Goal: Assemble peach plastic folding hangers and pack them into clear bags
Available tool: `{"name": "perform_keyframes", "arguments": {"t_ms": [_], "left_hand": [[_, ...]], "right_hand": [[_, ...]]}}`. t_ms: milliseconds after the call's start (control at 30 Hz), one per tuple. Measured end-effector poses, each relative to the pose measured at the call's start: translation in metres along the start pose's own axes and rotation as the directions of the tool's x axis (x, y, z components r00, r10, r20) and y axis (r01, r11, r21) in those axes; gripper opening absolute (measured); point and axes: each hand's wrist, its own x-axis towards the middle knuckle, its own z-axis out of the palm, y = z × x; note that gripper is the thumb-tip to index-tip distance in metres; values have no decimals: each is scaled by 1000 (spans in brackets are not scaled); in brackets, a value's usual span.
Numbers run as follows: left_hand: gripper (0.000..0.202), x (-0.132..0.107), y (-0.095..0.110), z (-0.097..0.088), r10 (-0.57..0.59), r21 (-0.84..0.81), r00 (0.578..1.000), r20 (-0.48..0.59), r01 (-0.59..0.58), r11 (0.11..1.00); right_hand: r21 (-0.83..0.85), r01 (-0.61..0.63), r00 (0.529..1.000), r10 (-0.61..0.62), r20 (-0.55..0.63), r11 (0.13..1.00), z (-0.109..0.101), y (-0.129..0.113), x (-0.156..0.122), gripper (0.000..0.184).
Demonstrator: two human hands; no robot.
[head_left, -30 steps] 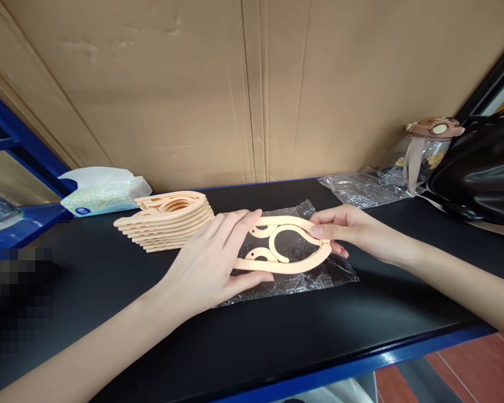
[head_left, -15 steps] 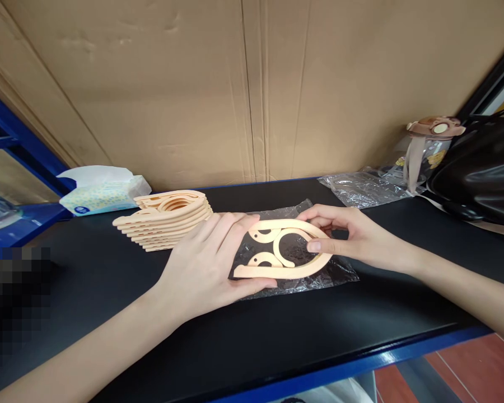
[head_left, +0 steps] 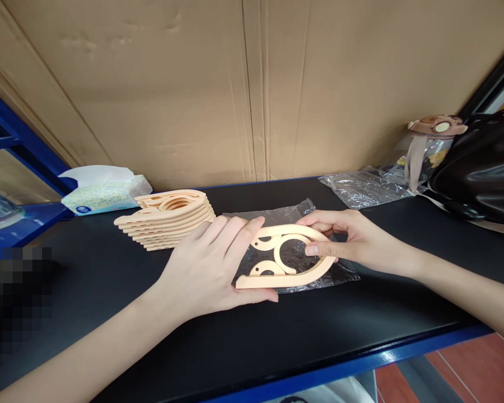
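A cream folding clothes hanger (head_left: 296,279), folded into a rounded loop with a curled hook inside, is held between my two hands over the black table (head_left: 252,341). My left hand (head_left: 212,266) spans its two arm ends, thumb along the lower arm and fingers over the upper one. At the rounded end, my right hand (head_left: 340,240) pinches it, thumb on top and fingers beneath. Under the hanger lies a clear plastic bag (head_left: 344,273), partly covered. Just beyond my left hand is a stack of several similar folded hangers (head_left: 168,221).
A tissue pack (head_left: 105,193) stands at the back left. Toward the back right are another clear bag (head_left: 363,187), a strapped water bottle (head_left: 434,148) and a shiny black bag (head_left: 483,168). Cardboard (head_left: 185,95) rises behind the table, whose front edge (head_left: 386,358) is blue.
The hanger has shifted slightly down toward me, its lower arm most. My left index finger has lifted a little, and both hands still hold the hanger.
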Motion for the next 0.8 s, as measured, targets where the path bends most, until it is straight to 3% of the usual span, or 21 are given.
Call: {"name": "perform_keyframes", "arguments": {"t_ms": [167, 267, 400, 600, 700, 800], "left_hand": [[76, 0, 2, 1, -32, -20, 999, 25, 32, 999], [71, -1, 4, 2, -74, -39, 997, 21, 74, 996], [69, -1, 5, 2, -126, -63, 992, 27, 127, 990], [68, -1, 10, 1, -107, -96, 994, 10, 107, 990], [70, -1, 11, 1, -135, -126, 990, 34, 138, 982], [82, -1, 9, 3, -179, -174, 977, 113, 196, 965]], "right_hand": [[-66, 21, 1000, -21, 0, 998, -1, 1, 0, 36], [-224, 135, 988, -149, -46, 965, 0, 2, -1, 47], [-527, 330, 923, -384, 7, 783, 6, 2, -3, 72], [-744, 412, 832, -550, 72, 526, 17, 1, -8, 67], [-747, 400, 833, -551, 55, 530, 17, -1, -9, 66], [-731, 355, 875, -482, 41, 583, 5, -3, -7, 69]]}}
